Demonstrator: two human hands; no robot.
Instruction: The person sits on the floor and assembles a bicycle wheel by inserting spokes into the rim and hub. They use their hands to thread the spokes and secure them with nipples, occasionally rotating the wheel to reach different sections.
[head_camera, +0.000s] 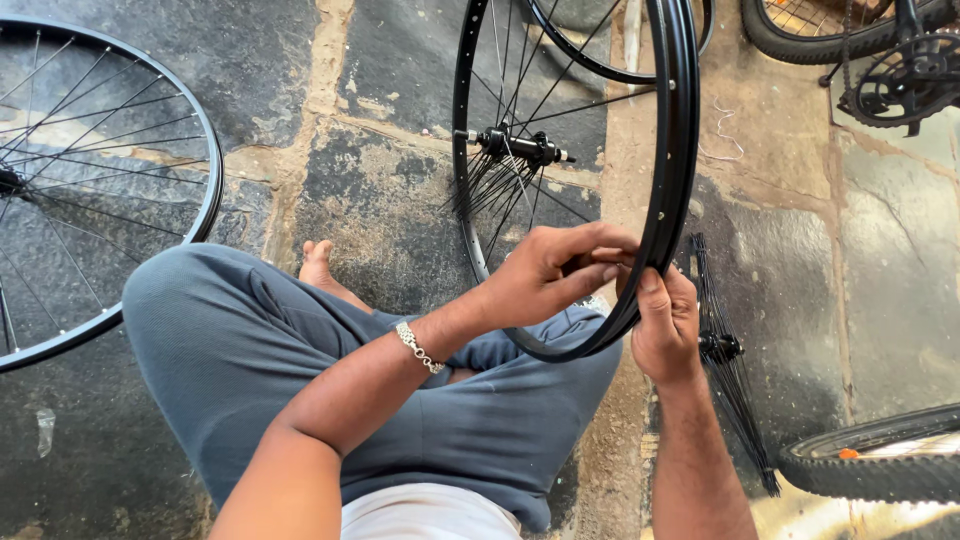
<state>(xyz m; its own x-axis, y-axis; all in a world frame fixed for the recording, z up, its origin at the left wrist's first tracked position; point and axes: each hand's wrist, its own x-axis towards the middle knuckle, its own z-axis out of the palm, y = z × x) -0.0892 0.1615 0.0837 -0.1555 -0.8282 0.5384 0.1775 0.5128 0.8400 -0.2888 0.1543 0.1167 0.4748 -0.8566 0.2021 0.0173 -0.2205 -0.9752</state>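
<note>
Head view: you sit on a worn stone-slab floor (390, 200); your left hand (555, 272) pinches a spoke and your right hand (665, 322) grips the black wheel rim (672, 160) over your lap, a finished wheel (110, 190) lying left of it.

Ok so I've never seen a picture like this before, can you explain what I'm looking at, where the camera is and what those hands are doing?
The one picture comes from a camera worn on a person's head, looking down at their own lap and hands. The person sits on a stone floor in grey trousers. Upright in front of them stands a black bicycle rim with a hub and loose spokes in the middle. The left hand, with a bracelet at the wrist, pinches something thin at the rim's inside. The right hand grips the rim's lower edge. A finished wheel lies on the left, and a bundle of spokes on the right.
</note>
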